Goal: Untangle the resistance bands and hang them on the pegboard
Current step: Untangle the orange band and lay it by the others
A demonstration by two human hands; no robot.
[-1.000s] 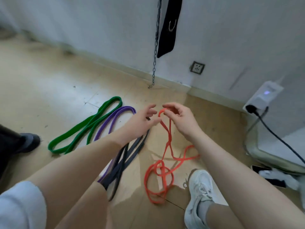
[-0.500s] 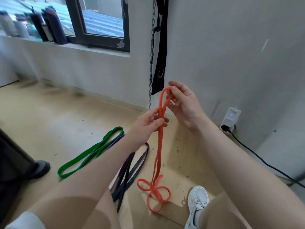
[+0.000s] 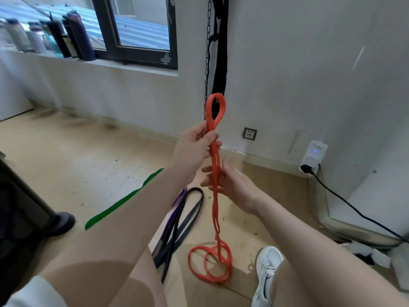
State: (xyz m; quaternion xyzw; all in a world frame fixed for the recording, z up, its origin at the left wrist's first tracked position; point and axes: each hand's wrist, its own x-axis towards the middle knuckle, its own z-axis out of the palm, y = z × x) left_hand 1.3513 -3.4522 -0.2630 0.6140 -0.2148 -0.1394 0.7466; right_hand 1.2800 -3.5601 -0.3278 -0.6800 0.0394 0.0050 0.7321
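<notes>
At the middle of the frame, the orange band is held up and down. It is pinched high by the left hand, and the right hand is spread loosely behind it lower down. Its tangled end is left on the floor below.

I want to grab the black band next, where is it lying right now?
In the head view the black band lies on the floor at lower centre, beside the purple band, left of the hanging orange band.

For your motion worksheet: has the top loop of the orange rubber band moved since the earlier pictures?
Yes. The orange rubber band has risen: its top loop now overlaps the hanging black strap, well above the floor.
</notes>
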